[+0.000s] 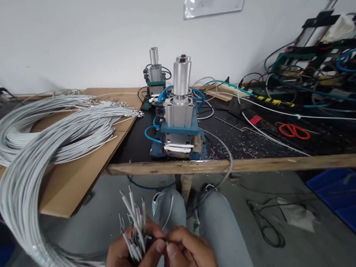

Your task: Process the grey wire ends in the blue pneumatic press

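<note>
My left hand [133,258] is closed around a bunch of white cables [136,222], whose stripped ends with thin coloured wires fan out above the fingers. Beside it, my right hand [192,261] pinches at a cable end held at the left thumb and forefinger; the tip itself is too small and covered to make out. Both hands are over the lap, fingertips touching or nearly so. From the left hand the cable bundle [25,181] curves away to the left and up onto a cardboard sheet [65,192].
A pneumatic press [181,102] stands at the table's front edge, with a second press [155,75] behind it. Red-handled scissors [293,131] and scattered coloured bits lie on the black tabletop [225,137]. Loose cable [265,225] lies on the floor near a blue crate [351,199].
</note>
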Demonstrator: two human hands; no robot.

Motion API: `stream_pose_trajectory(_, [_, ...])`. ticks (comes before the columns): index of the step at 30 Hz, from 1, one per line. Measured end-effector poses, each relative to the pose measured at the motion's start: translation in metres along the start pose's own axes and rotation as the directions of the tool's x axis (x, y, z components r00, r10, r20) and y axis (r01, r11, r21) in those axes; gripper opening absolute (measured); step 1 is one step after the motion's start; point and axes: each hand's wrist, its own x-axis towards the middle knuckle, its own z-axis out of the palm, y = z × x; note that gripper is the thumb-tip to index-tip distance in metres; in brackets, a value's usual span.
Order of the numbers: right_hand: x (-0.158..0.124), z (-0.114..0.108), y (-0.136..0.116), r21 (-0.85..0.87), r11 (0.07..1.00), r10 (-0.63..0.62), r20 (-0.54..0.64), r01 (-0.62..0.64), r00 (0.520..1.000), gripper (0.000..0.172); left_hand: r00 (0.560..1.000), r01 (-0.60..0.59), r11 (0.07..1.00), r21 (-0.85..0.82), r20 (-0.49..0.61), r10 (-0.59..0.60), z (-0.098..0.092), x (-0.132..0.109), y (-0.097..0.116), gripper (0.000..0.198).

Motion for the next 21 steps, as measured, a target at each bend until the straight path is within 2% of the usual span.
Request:
stream_pose_trajectory(3, [0.001,-0.011,0.002,-0.159,0.987,-0.018,0.055,0.027,0.998,0.033,0.991,-0.127,0.987,0.095,0.043,0.124,-0.006,0.005,-0.006,0.028])
stream_pose_trajectory(5, [0.004,-0.022,0.000,-0.293,0.950,-0.074,0.139,0.112,0.988,0.021,0.966,-0.251,0.944,0.215,0.116,0.231,-0.012,0.010,-0.010,0.013])
stream_pose_trajectory(7, [0.009,-0.034,-0.005,-0.408,0.878,-0.134,0.292,0.250,0.947,0.016,0.926,-0.360,0.870,0.337,0.240,0.290,-0.017,0.014,-0.012,0.014])
stream_pose_trajectory(9, [0.014,-0.040,-0.007,-0.467,0.805,-0.168,0.413,0.367,0.895,0.019,0.892,-0.416,0.812,0.409,0.356,0.277,-0.019,0.016,-0.011,0.019])
stream_pose_trajectory(10, [0.014,-0.040,-0.007,-0.475,0.792,-0.179,0.423,0.385,0.888,0.020,0.891,-0.411,0.806,0.425,0.377,0.255,-0.018,0.016,-0.011,0.019])
stream_pose_trajectory(11, [0.014,-0.036,-0.006,-0.466,0.806,-0.183,0.390,0.364,0.903,0.020,0.906,-0.375,0.823,0.427,0.358,0.226,-0.016,0.015,-0.010,0.018])
stream_pose_trajectory(12, [0.012,-0.030,-0.003,-0.437,0.845,-0.176,0.321,0.310,0.931,0.021,0.935,-0.305,0.859,0.412,0.299,0.190,-0.014,0.013,-0.009,0.015])
stream_pose_trajectory(14, [0.006,-0.012,0.007,-0.296,0.943,-0.118,0.127,0.151,0.985,0.029,0.991,-0.094,0.952,0.293,0.121,0.060,-0.008,0.008,-0.010,0.015])
stream_pose_trajectory(16, [0.000,0.006,0.019,-0.133,0.990,-0.053,-0.026,0.050,0.998,0.038,0.994,0.108,0.987,0.119,-0.005,-0.108,-0.004,0.004,-0.013,0.027])
stream_pose_trajectory(17, [-0.002,0.011,0.023,-0.114,0.993,-0.047,-0.068,0.039,0.997,0.039,0.988,0.152,0.986,0.074,-0.034,-0.150,-0.005,0.003,-0.014,0.030])
stream_pose_trajectory(19, [-0.003,0.013,0.027,-0.206,0.974,-0.109,-0.045,0.098,0.993,0.033,0.995,0.101,0.983,0.153,-0.014,-0.099,-0.011,0.006,-0.016,0.025])
stream_pose_trajectory(21, [0.001,0.001,0.023,-0.355,0.905,-0.210,0.109,0.235,0.972,0.026,0.994,0.000,0.948,0.317,0.103,-0.034,-0.021,0.013,-0.016,0.014])
